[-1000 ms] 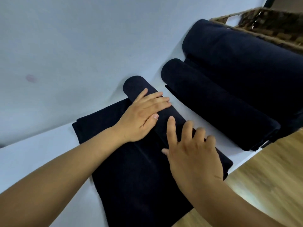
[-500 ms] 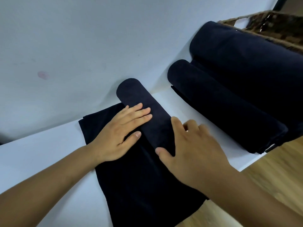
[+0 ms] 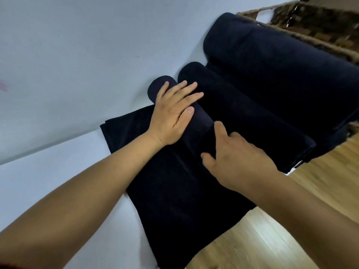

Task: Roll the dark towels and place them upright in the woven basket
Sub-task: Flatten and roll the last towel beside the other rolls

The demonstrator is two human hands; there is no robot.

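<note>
**knotty_pine:** where's the towel the person is working on? Dark on dark, can't make it out lol

**foldmaster:** The half-rolled towel [image 3: 201, 123] lies on the white table [image 3: 58, 171]. One end of the roll points at the wall [image 3: 77, 45], and the flat unrolled part spreads back toward the person, reaching the table edge by the wood floor [image 3: 291, 230]. The roll is touching a finished second roll [image 3: 242, 113]. A fatter third roll [image 3: 281, 65] sits behind that, just beside the woven basket [image 3: 314, 30]. All three lie on their sides on the table, outside the basket.

**knotty_pine:** and the hands? Gripping or just pushing?

**foldmaster:** The left hand [image 3: 172, 117] is laid flat on the roll near the wall end, fingers straight and a bit spread, clutching nothing. Its fingertips reach over to the second roll. The right hand [image 3: 239, 160] is on the same roll nearer the table edge. Its fingers are bent over the top and the thumb is tucked against the near side, so it's cupping the roll.
</note>
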